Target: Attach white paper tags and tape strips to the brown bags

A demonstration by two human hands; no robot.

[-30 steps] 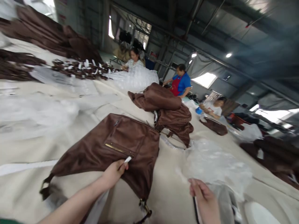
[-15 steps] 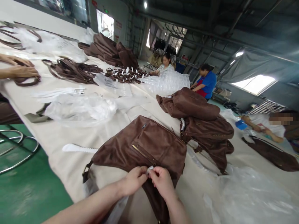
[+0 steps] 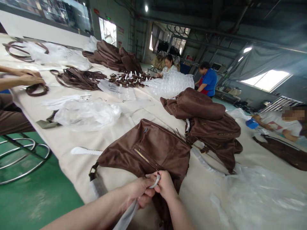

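Note:
A brown leather bag [image 3: 165, 143] with a brass zipper lies on the cloth-covered table in front of me. Over its lower edge, my left hand [image 3: 141, 190] is closed around a whitish wrapping strip [image 3: 128, 214], whose tail hangs down toward me. A loop of that strip comes up between my hands, and my right hand [image 3: 164, 184] pinches it there, close against the left. The bag's dark strap [image 3: 161, 207] runs down beneath my hands. At the bag's left corner, a metal buckle [image 3: 93, 171] joins a strap end covered in translucent wrapping.
More brown bags [image 3: 203, 111] are piled to the right, with clear plastic [image 3: 261, 198] nearer me. Crumpled plastic [image 3: 86, 113], a white strip [image 3: 85, 150] and brown straps [image 3: 79, 77] lie leftward. A co-worker's hands [image 3: 31, 78] hold a strap; other people sit or stand around the table.
My hands have gone from pinching a small white end to gripping a longer loop of the strip. My left hand has turned and closed more. The view has shifted slightly left.

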